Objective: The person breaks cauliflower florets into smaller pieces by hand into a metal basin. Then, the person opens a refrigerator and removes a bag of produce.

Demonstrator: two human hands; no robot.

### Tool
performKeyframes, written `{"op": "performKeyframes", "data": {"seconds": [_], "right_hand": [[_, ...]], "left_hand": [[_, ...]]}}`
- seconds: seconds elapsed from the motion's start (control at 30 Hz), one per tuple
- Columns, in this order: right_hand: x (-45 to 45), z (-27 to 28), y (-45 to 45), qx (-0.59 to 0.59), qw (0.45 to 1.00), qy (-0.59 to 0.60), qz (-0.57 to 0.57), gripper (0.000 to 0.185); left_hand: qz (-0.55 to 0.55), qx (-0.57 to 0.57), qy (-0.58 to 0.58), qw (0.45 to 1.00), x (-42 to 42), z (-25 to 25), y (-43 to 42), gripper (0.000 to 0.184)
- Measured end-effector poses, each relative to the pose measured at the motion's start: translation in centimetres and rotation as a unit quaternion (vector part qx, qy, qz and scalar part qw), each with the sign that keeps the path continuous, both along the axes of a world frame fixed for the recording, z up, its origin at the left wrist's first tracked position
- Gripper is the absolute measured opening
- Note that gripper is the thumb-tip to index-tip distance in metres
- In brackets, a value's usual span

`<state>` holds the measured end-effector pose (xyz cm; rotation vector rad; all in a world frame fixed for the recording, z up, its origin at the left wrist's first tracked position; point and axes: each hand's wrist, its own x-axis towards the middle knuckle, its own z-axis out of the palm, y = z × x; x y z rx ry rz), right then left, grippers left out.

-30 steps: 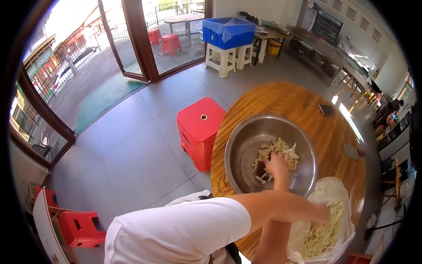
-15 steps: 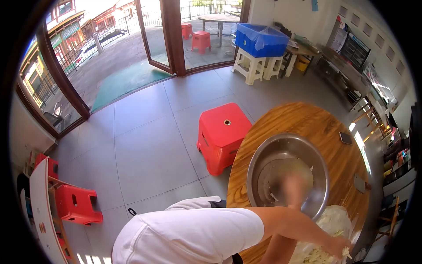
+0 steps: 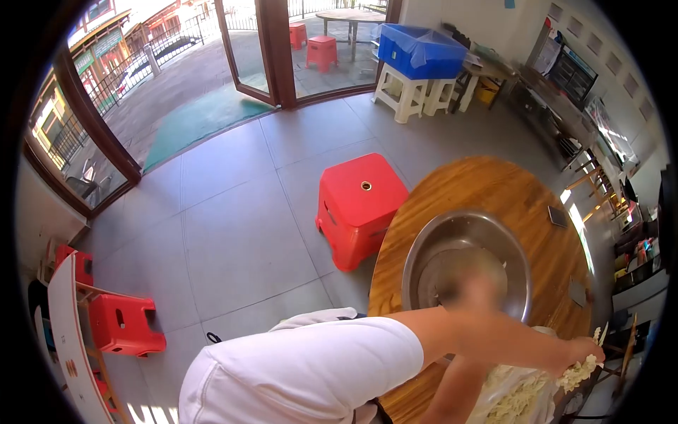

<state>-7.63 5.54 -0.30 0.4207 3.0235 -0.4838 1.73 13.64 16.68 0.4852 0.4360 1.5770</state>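
Since the last frame the left hand [image 3: 579, 352] had moved outward, off the pile and past the far side of the plastic bag [image 3: 498, 376], and it had a clump of shredded cabbage [image 3: 579, 374] with it. Right hand [image 3: 474, 288] was still down in the steel basin [image 3: 417, 265]. View had shifted only slightly.

Left fingers: curled in around the clump, nearly closed, pale strands poking out above and below. Right fingers: blurred out, couldn't tell how far open or whether they had hold of anything. The basin's contents around them were smeared too.

Left forearm crossed over the right one, covering part of the basin's near rim. White sleeve [image 3: 304, 367] ran in from the left.

Cabbage pile [image 3: 519, 397] sat in the open bag, bag on the wooden bench [image 3: 494, 180] just beside the basin, near the bench's edge. Basin stood upright on the bench. Phone [image 3: 557, 216] lay flat near the far right edge; a grey flat item [image 3: 577, 292] lay between it and the bag, too small to identify.

Red stool [image 3: 361, 191] stood on the floor left of the bench. Farther back, a blue crate [image 3: 420, 58] with a plastic liner rested on white stools [image 3: 401, 97].
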Motion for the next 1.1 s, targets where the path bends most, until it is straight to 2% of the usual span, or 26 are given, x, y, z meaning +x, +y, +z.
{"op": "performKeyframes", "data": {"seconds": [0.07,0.13,0.2,0.33,0.4,0.47,0.57,0.6,0.67,0.73,0.8,0.83,0.87,0.93,1.1], "right_hand": [[-0.2,0.0,0.6,-0.011,1.0,-0.002,0.008,0.044],[-0.5,-1.0,1.9,-0.022,1.0,-0.006,0.019,0.043],[-0.5,-0.9,1.8,-0.028,1.0,-0.008,0.012,0.043],[0.0,0.3,2.0,-0.031,0.999,-0.006,-0.018,0.042],[0.3,0.6,2.3,-0.046,0.998,0.001,-0.036,0.041],[0.3,0.9,2.8,-0.069,0.996,0.009,-0.056,0.04],[0.2,1.8,3.4,-0.185,0.975,0.042,-0.118,0.04],[0.1,2.2,3.7,-0.252,0.955,0.059,-0.147,0.039],[0.2,3.2,3.8,-0.445,0.866,0.11,-0.2,0.039],[-0.1,4.2,3.7,-0.633,0.722,0.17,-0.221,0.038],[0.1,5.0,3.4,-0.749,0.582,0.237,-0.208,0.04],[0.1,5.0,3.5,-0.754,0.577,0.236,-0.209,0.041],[0.2,5.8,2.7,-0.748,0.561,0.232,-0.269,0.042],[0.8,6.6,1.5,-0.729,0.565,0.25,-0.294,0.046],[0.1,7.5,0.4,-0.706,0.595,0.246,-0.295,0.045]], "left_hand": [[-0.011,0.043,-0.037,0.998,-1.5,0.4,0.1,0.027],[0.007,0.034,-0.052,0.998,-3.4,2.0,-3.6,0.018],[-0.009,0.079,-0.06,0.995,-6.2,0.9,-3.6,0.021],[0.022,0.052,-0.075,0.996,-12.3,-2.2,-7.4,0.022],[0.098,0.04,-0.087,0.991,-14.4,-4.5,-8.5,0.02],[0.124,0.006,-0.104,0.987,-15.5,-5.5,-10.9,0.019],[0.153,-0.004,-0.144,0.978,-17.0,-7.2,-12.2,0.018],[0.151,0.008,-0.16,0.975,-17.7,-8.2,-11.9,0.018],[0.142,0.01,-0.15,0.978,-18.2,-7.8,-13.4,0.018],[0.14,-0.035,-0.157,0.977,-18.9,-8.3,-13.9,0.019],[0.146,-0.052,-0.152,0.976,-19.1,-7.8,-15.2,0.019],[0.188,-0.016,-0.154,0.97,-19.1,-7.7,-15.3,0.019],[0.173,-0.026,-0.195,0.965,-19.8,-8.5,-15.1,0.019],[0.219,-0.03,-0.178,0.959,-20.1,-9.2,-15.0,0.019],[0.218,-0.052,-0.16,0.961,-20.2,-9.5,-15.7,0.019]]}}
